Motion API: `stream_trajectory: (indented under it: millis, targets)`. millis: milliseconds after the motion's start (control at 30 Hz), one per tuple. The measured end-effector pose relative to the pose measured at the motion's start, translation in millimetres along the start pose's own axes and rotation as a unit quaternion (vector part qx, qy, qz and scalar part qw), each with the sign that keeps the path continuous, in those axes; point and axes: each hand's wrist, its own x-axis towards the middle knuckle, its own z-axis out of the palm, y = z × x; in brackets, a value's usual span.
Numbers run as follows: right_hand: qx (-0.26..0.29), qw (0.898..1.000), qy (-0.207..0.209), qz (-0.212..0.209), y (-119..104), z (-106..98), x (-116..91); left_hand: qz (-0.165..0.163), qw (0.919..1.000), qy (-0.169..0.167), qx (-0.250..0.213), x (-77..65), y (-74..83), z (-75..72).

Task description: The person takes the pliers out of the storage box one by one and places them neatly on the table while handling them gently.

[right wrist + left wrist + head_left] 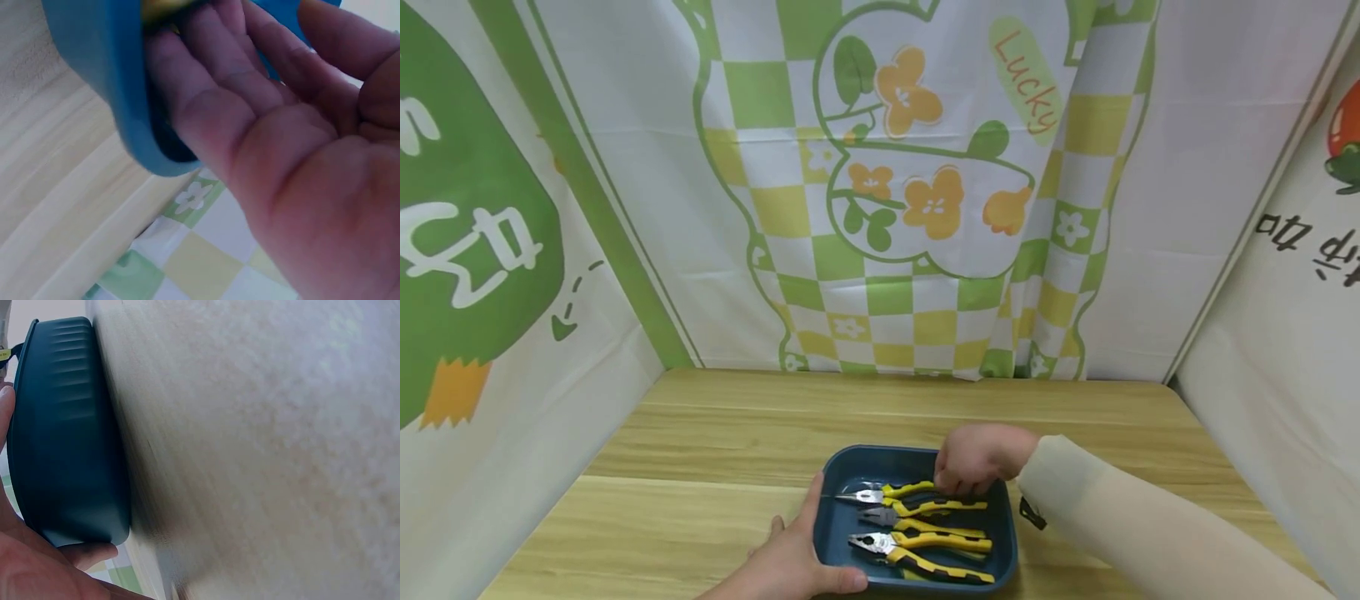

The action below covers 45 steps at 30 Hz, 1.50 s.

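Note:
A dark blue plastic bin stands on the table, with several yellow-and-black handled pliers lying inside. Long-nose pliers are at the back, and combination pliers lie nearest the front. My left hand holds the bin's left end, its thumb at the front corner and its fingers along the side. My right hand reaches over the back right rim into the bin, close to the long-nose pliers' handles. In the right wrist view, the right thumb stands apart from the fingers, whose tips are partly hidden in the bin.
The wooden table extends around the bin. Behind it hangs a curtain with green and yellow checks and flowers. Printed fabric walls enclose the left and right sides.

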Motion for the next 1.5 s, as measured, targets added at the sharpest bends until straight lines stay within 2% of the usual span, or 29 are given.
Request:
stream_trajectory:
  millis: [233, 500, 700, 800, 1033, 1333, 1500]
  targets:
    - [-0.130, 0.991, 0.000, -0.014, -4, 5, 3, 0.006, 1.0000, 0.006, -0.001, -0.1, -1.5, 0.6]
    - [-0.167, 0.986, -0.011, -0.024, -5, 7, 5, 0.007, 1.0000, 0.005, -0.002, -0.6, -1.7, 0.7]
    - [-0.147, 0.989, -0.032, -0.005, -8, 6, 4, 0.007, 1.0000, 0.004, -0.005, -0.7, -0.5, 0.7]
    - [-0.137, 0.989, -0.056, 0.004, -6, 7, 4, 0.009, 0.9999, 0.004, -0.004, 0.0, -1.1, 0.5]
    - [-0.070, 0.992, -0.100, 0.015, 0, 7, 6, 0.008, 1.0000, 0.002, -0.005, 1.6, -2.5, 0.1]
    - [0.027, 0.987, -0.149, 0.061, 5, 3, 16, 0.014, 0.9999, 0.000, -0.001, 0.2, -3.7, -1.1]
    - [0.044, 0.984, -0.162, 0.056, 9, 1, 18, 0.018, 0.9998, 0.002, 0.000, 0.0, -4.1, -1.1]
